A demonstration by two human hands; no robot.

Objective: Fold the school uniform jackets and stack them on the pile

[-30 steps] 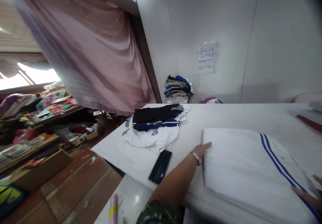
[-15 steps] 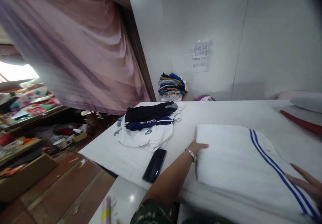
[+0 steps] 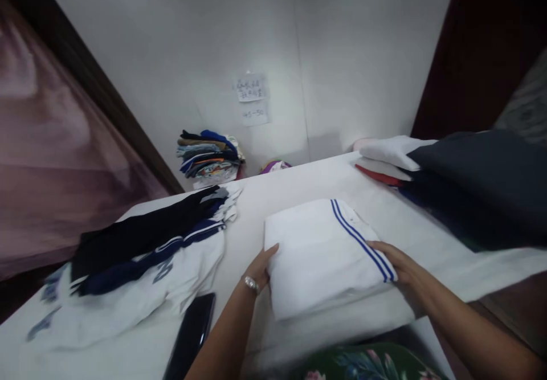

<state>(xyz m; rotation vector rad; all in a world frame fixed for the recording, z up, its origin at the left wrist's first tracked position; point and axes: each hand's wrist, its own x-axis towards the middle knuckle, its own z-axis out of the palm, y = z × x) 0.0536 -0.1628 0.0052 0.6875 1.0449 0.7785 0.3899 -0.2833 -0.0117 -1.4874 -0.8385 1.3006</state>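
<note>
Across the back, a pale wall [image 3: 363, 55] with handwritten paper notes [image 3: 250, 86], including "45-50"; at far left, a hanging pink curtain [image 3: 51, 158]. In front, a white surface [image 3: 307, 182] with a folded white garment [image 3: 311, 254] near its front edge, between left grip [image 3: 261, 267] and right grip [image 3: 391, 260]. Cannot tell whether lying flat or slightly raised. At the garment's left edge, left grip closed on the fabric, thumb on top, with a silver band [image 3: 251, 283] at the wrist. At the right edge, right grip likewise grasping the fabric, beside two blue stripes [image 3: 354, 235]. Just left of the left forearm, a black phone [image 3: 194, 329]. Beyond it, a white shirt [image 3: 188, 269] with a dark mark, partly under a navy garment [image 3: 123, 274] and a black garment [image 3: 141, 226]. Near the wall, a stack of folded clothes [image 3: 209, 155] in many colours; to its right, a purple and white bundle [image 3: 276, 166]. On the right, dark clothes [image 3: 482, 186] in a pile, with a red item [image 3: 378, 176] near the far end.
</note>
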